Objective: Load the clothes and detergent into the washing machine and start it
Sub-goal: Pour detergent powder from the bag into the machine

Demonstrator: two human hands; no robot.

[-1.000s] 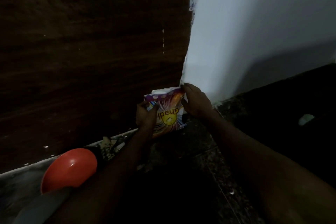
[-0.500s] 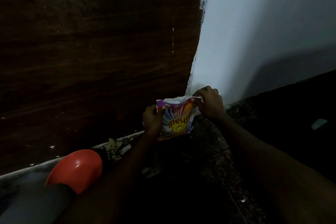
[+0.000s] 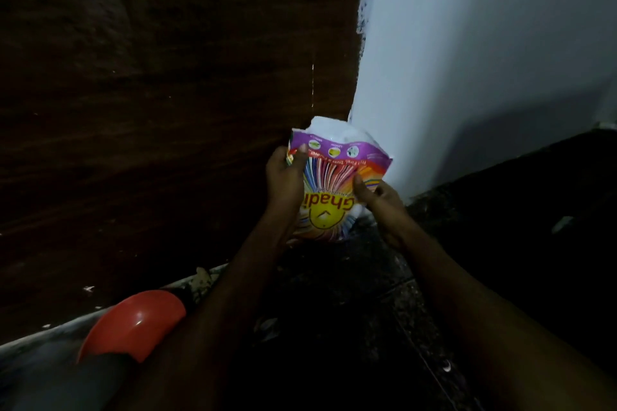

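**Both hands on the detergent packet, at the wall corner**

Detergent packet [image 3: 337, 183] is held up in front of the corner where the dark wood panel [image 3: 167, 83] meets the white wall [image 3: 467, 70]. Its print faces the person and reads upside down, "Ghadi" over a yellow badge, with rainbow stripes and a purple band at the far end. The far end shows white; can't tell if that is powder or lining

Left hand [image 3: 283, 177] grips the packet's left edge, thumb pressed on the front near the purple band. Right hand [image 3: 379, 198] pinches the lower right side, thumb on the front beside the lettering, fingers curled behind

Below is a dark speckled floor [image 3: 334, 337]. Can't tell if the packet's near end touches it

A red bowl-shaped thing [image 3: 133, 324] sits low left by the foot of the wood panel, well apart from the packet. A small pale scrap [image 3: 562, 224] lies on the dark floor to the right. The whole scene is dim
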